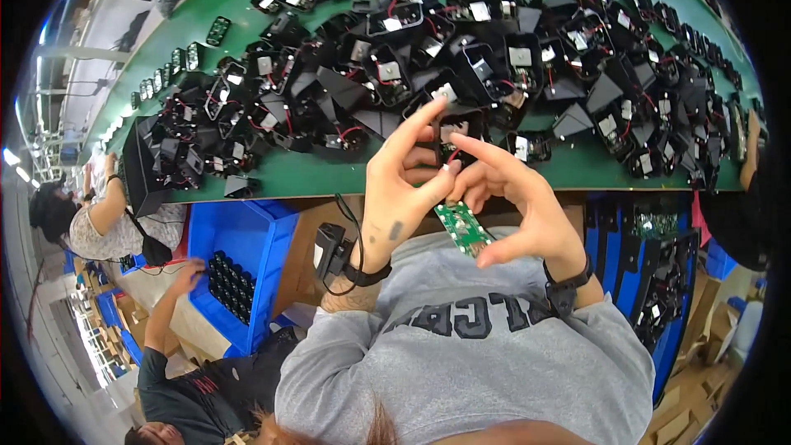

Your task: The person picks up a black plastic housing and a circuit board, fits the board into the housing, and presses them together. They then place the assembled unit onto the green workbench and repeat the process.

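Above the table's near edge, both my hands work close together. My left hand (394, 185) is closed, its thumb and fingers around a small black housing (439, 147) partly hidden by the fingers. A red wire shows at the housing, near the left thumb tip. My right hand (527, 202) is closed on a green circuit board (463, 229), which hangs tilted below the fingertips with its thumb at the lower end. The right index finger reaches up toward the housing. Whether the wire joins the board is hidden by the fingers.
A large pile of black housings (387, 70) with red wires covers the green table (329, 175). At lower left stands a blue bin (255, 235) with black parts, a co-worker's hand (188, 276) at its rim. Blue-and-black racks (630, 255) stand at right.
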{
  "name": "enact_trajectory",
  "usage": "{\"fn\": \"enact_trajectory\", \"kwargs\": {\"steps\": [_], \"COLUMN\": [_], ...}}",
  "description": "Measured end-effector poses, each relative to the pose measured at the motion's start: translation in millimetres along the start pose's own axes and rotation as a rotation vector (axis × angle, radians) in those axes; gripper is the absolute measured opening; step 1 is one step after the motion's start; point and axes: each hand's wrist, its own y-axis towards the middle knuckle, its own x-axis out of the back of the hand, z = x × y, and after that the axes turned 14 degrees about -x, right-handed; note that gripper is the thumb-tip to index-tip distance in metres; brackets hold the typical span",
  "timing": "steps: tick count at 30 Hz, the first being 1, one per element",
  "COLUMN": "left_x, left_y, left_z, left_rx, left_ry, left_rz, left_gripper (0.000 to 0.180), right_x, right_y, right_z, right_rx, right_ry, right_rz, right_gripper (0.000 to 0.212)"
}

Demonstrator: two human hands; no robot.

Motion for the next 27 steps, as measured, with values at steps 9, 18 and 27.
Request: {"fn": "enact_trajectory", "kwargs": {"steps": [9, 18, 27], "left_x": [7.8, 9.2, -1.8], "left_y": [-11.6, -17.1, -24.7], "left_z": [8.9, 18.0, 23.4], "left_rx": [0.03, 0.191, 0.214], "left_ry": [0.123, -0.244, -0.399], "left_rz": [0.209, 0.109, 0.159], "left_gripper": [0.068, 0.07, 0.058], "right_x": [5.5, 21.8, 26.5], "right_y": [-6.8, -13.7, -16.7], "right_z": [-14.7, -22.4, -68.9], "right_rx": [-0.05, -0.096, 0.001], "right_ry": [-0.024, 0.095, 0.842], "right_rz": [0.073, 0.12, 0.421], "right_gripper": [0.095, 0.082, 0.093]}}
